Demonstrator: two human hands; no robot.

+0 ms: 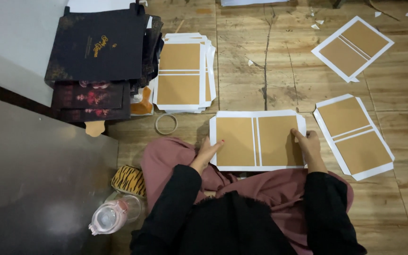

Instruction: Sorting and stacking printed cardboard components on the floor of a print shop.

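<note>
— Widest first?
— Tiled floor (270, 71), worn and cracked, with a grey metal surface (34, 179) to the left. Seated on the floor, legs folded under pink cloth, black sleeves reaching forward.

— And on it?
— Stack of dark printed boxes (95, 47) at top left. Just beside it, a pile of white sheets (180, 71), each bearing two brown panels. Two more such sheets lying singly: one to the right (355, 137), one far off at top right (352, 47).

— Piece in hand?
— Another white sheet with brown panels (258, 140), flat on the floor right in front of the knees, square to the body.

— Hands?
— Left hand (207, 152) spread out, fingers flat against the sheet's left edge. Right hand (309, 146) curled at the right edge, thumb on the brown panel; pinching or merely pressing, cannot tell.

— Step, then?
— Seemingly steadying or squaring the sheet from both sides. Thin and floppy by the look of it, so support needed at both edges for any lift.

— Small things?
— Tiger-striped pouch (128, 179) and pink-capped bottle (112, 215) by the left knee; tape ring (166, 123) below the pile.
</note>
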